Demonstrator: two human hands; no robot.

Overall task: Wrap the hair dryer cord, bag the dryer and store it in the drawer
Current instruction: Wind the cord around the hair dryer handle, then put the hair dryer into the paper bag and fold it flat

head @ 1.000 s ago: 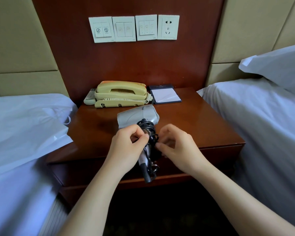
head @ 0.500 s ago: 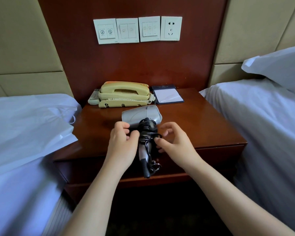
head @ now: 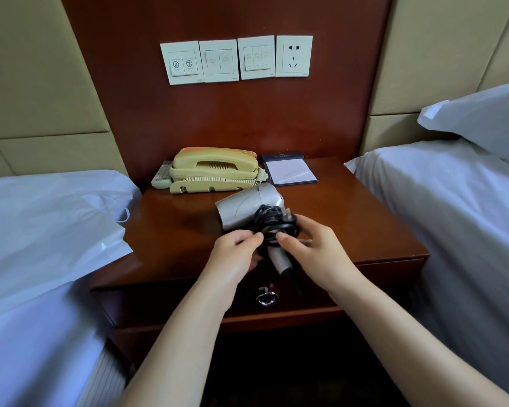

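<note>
Your left hand (head: 235, 255) pinched the cord (head: 272, 224) wound on the hair dryer (head: 247, 206) | your right hand (head: 321, 254) gripped the same coil | bag (head: 56, 230) lay well left of grip

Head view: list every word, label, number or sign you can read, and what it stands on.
No text reads clearly enough to quote.
Leftmost switch plate: two round signs, captions too small.
Notepad folder: pale header lettering, blurred.
Wall socket plate: corner mark, too small.
</note>
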